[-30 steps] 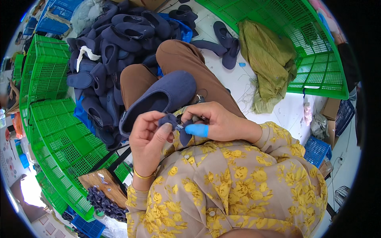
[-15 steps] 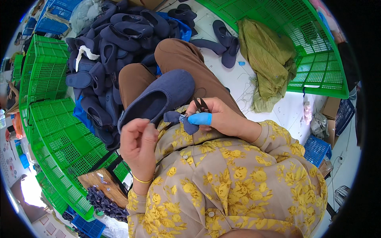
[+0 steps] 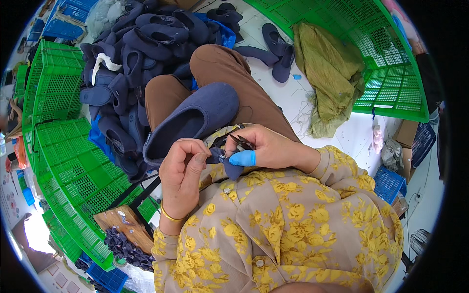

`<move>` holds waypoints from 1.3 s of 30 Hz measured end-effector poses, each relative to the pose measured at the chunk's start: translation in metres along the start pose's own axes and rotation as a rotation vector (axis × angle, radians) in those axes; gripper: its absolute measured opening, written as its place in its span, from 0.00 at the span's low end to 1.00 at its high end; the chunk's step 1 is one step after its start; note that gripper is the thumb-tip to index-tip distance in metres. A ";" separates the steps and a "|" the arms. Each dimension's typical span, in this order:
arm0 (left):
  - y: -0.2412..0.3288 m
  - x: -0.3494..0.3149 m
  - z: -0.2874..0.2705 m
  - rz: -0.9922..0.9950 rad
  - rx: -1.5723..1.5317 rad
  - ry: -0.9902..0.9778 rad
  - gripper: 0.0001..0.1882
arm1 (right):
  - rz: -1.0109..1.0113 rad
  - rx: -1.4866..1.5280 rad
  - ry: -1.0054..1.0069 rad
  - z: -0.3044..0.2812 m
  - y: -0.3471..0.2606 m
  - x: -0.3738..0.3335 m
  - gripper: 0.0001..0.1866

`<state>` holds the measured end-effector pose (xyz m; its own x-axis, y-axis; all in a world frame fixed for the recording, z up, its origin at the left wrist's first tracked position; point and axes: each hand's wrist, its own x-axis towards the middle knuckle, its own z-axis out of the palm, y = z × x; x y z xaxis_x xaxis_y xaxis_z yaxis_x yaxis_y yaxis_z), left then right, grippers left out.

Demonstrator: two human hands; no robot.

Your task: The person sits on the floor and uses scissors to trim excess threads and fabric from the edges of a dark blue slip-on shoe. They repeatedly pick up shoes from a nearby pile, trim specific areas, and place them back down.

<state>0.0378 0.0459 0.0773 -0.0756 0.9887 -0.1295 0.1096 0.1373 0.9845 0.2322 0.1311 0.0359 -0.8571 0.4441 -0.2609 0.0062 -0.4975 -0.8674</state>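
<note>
My right hand (image 3: 276, 149), a blue cover (image 3: 243, 158) on its thumb, is closed round small dark thread snips (image 3: 240, 142) and pinches a dark blue fabric bow (image 3: 233, 169). The bow's left end lies at the fingertips of my left hand (image 3: 181, 173), which are pressed together on it. Just beyond my hands a navy slipper (image 3: 222, 103) rests on my lap, its opening facing up and its heel end toward the left. A loose dark thread lies on my trousers beside the slipper. My fingers partly hide the bow and the snips.
A large heap of navy slippers (image 3: 151, 36) lies beyond my knees, with a few more slippers (image 3: 282, 63) on the floor. Green plastic baskets (image 3: 73, 166) stand at left and far right. An olive cloth (image 3: 327, 73) and a wooden block (image 3: 124, 225) are nearby.
My left hand has moved right, from near the slipper's heel to the bow, and its fingertips now meet the bow's left end. The snips have tilted slightly in my right hand.
</note>
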 end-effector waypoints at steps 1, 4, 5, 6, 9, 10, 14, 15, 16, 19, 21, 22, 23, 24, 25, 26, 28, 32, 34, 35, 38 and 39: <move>0.000 -0.001 0.001 0.013 -0.033 0.016 0.02 | 0.002 0.014 0.022 0.002 -0.002 0.000 0.05; 0.000 -0.003 0.002 0.048 -0.093 0.028 0.03 | -0.077 -0.166 0.105 -0.001 -0.002 0.001 0.06; 0.002 -0.005 0.000 0.056 -0.086 0.009 0.03 | -0.118 -0.263 0.135 -0.003 -0.002 0.001 0.06; 0.004 -0.007 -0.001 0.065 -0.080 -0.011 0.03 | -0.108 -0.274 0.165 -0.002 -0.004 0.000 0.06; 0.008 -0.014 -0.003 -0.055 -0.098 -0.028 0.03 | -0.086 -0.285 0.232 0.002 -0.015 -0.004 0.08; 0.008 -0.015 -0.003 -0.048 -0.034 -0.026 0.03 | -0.084 -0.276 0.239 0.002 -0.016 -0.005 0.08; 0.008 -0.014 -0.007 -0.037 0.263 -0.046 0.03 | -0.093 -0.234 0.264 0.001 -0.012 -0.006 0.08; 0.009 -0.014 -0.007 -0.039 0.347 -0.057 0.03 | -0.103 -0.251 0.252 0.001 -0.012 -0.006 0.08; 0.009 -0.014 -0.009 -0.068 0.290 -0.035 0.03 | -0.113 -0.269 0.241 0.002 -0.014 -0.006 0.08; 0.008 -0.019 -0.014 -0.169 0.034 0.064 0.02 | -0.126 -0.265 0.210 0.002 -0.009 -0.004 0.07; 0.009 -0.022 -0.020 -0.255 -0.249 0.175 0.02 | -0.107 -0.251 0.194 0.001 -0.008 -0.005 0.06; 0.008 -0.019 -0.023 -0.191 -0.431 0.206 0.03 | -0.086 -0.247 0.188 -0.001 -0.010 -0.006 0.06; 0.007 -0.017 -0.027 -0.145 -0.567 0.214 0.06 | -0.066 -0.243 0.181 -0.002 -0.011 -0.006 0.05; 0.003 -0.015 -0.034 -0.120 -0.692 0.201 0.07 | -0.075 -0.206 0.174 -0.001 -0.010 -0.006 0.05; 0.000 -0.013 -0.042 -0.097 -0.815 0.189 0.09 | -0.083 -0.165 0.167 -0.001 -0.010 -0.006 0.05; -0.002 -0.013 -0.051 -0.067 -0.823 0.123 0.11 | -0.092 -0.124 0.159 0.000 -0.009 -0.007 0.04; 0.001 -0.012 -0.054 -0.098 -0.807 0.260 0.10 | -0.119 -0.116 0.156 0.000 0.000 -0.005 0.04; 0.002 -0.008 -0.046 -0.051 -0.155 0.526 0.07 | -0.041 -0.114 0.137 0.002 -0.003 -0.006 0.03; 0.005 -0.013 -0.038 -0.125 0.088 0.469 0.06 | -0.027 -0.124 0.131 0.004 -0.007 -0.006 0.03; 0.007 -0.014 -0.030 -0.235 0.022 0.295 0.07 | -0.020 -0.130 0.129 0.006 -0.008 -0.006 0.03; 0.008 -0.013 0.001 -0.490 -0.158 0.005 0.07 | -0.059 -0.136 0.096 0.009 -0.009 -0.003 0.04; 0.008 -0.011 0.010 -0.501 -0.288 0.028 0.07 | -0.082 -0.123 0.085 0.010 -0.007 -0.003 0.04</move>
<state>0.0490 0.0364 0.0857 -0.0755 0.8046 -0.5889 -0.2204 0.5626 0.7969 0.2298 0.1258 0.0474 -0.8109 0.5432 -0.2174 0.0057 -0.3642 -0.9313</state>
